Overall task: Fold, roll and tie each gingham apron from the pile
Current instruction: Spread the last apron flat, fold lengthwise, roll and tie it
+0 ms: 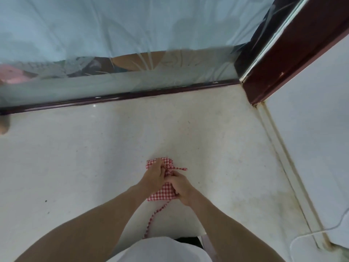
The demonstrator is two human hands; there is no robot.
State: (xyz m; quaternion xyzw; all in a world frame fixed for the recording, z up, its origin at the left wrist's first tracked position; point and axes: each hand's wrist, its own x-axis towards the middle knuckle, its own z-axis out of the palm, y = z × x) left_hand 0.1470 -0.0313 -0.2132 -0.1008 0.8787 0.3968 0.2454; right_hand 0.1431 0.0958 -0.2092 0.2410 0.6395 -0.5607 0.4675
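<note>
one rolled red gingham apron — knotted | left hand, right hand gripping

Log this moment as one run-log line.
stage: tying | left hand: grips rolled gingham apron | right hand: pinches tie at knot | loose strap: trails toward person | surface: white counter

We see the apron as woven cotton-like cloth, matt, in red and white gingham, with a thin tie of the same cloth. The counter looks like pale stone, smooth and speckled, stained near its right edge. Clear glossy plastic sheeting hangs wrinkled behind a dark, shiny lacquered frame.
</note>
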